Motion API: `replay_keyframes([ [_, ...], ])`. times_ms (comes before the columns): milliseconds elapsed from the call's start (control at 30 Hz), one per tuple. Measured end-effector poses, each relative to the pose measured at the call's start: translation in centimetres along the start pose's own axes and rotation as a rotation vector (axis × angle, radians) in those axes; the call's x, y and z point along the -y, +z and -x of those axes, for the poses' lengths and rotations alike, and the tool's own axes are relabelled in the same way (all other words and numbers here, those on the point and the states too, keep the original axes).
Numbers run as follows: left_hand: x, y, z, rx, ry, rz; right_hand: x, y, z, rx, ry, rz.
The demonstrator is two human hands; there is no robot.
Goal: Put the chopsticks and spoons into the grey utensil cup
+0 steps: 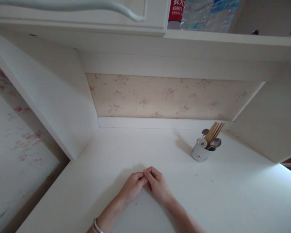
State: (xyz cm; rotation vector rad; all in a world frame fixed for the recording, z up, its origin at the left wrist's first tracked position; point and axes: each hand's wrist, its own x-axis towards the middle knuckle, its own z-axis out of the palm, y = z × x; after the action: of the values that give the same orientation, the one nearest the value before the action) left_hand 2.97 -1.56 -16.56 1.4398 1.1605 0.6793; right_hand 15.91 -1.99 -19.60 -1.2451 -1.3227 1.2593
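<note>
The left hand (134, 186) and right hand (158, 185), both curled, touch each other over the worktop (232, 197); I cannot tell whether either grip is clenched or holds something small. The cup (198, 154) stands on the worktop, ahead and to the right of the right hand, well apart from it, with chopsticks (210, 133) and spoons (216, 142) sticking up out of it

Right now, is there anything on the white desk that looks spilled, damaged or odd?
Small specks in front of the utensil holder stand out darkly on the white desktop; stains or crumbs, I cannot tell.
</note>
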Motion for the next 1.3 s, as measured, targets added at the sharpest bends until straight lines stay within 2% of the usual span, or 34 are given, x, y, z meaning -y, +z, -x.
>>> replay_keyframes([
  [767, 1.00, 0.04, -0.37, -0.003, 0.030, -0.032, -0.15, -0.01, -0.04, -0.006, 0.000, 0.008],
  [1300, 0.58, 0.08, -0.22, 0.003, 0.024, -0.012, 0.18, -0.03, 0.06, -0.006, -0.016, 0.031],
])
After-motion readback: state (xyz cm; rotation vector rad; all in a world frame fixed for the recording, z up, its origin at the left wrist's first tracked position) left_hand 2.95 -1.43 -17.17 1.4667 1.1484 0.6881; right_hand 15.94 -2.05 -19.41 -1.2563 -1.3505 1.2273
